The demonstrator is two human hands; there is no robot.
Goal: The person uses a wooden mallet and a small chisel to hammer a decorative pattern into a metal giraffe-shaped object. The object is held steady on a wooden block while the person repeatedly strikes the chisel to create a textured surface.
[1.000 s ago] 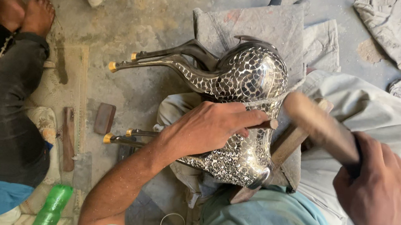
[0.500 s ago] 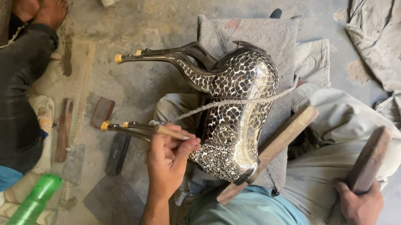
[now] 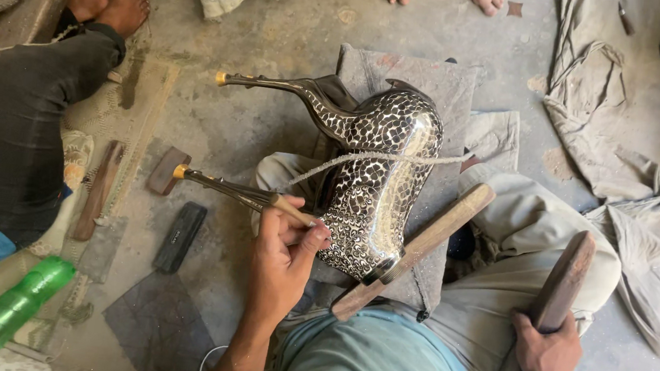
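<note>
While its fingers (image 3: 304, 232) pinch the slim lower leg (image 3: 242, 193) of the patterned metal figure (image 3: 376, 178), the left hand (image 3: 280, 259) rests against the figure's underside. That figure lies on the person's lap over a grey cloth (image 3: 409, 74), legs pointing left, a cord (image 3: 366, 158) stretched across its body. Right of the figure, the right hand (image 3: 547, 355) is clenched around a flat wooden mallet (image 3: 553, 298). Between them a wooden stick (image 3: 422, 246) leans against the figure. Far left of it lies a green bottle (image 3: 9, 311).
</note>
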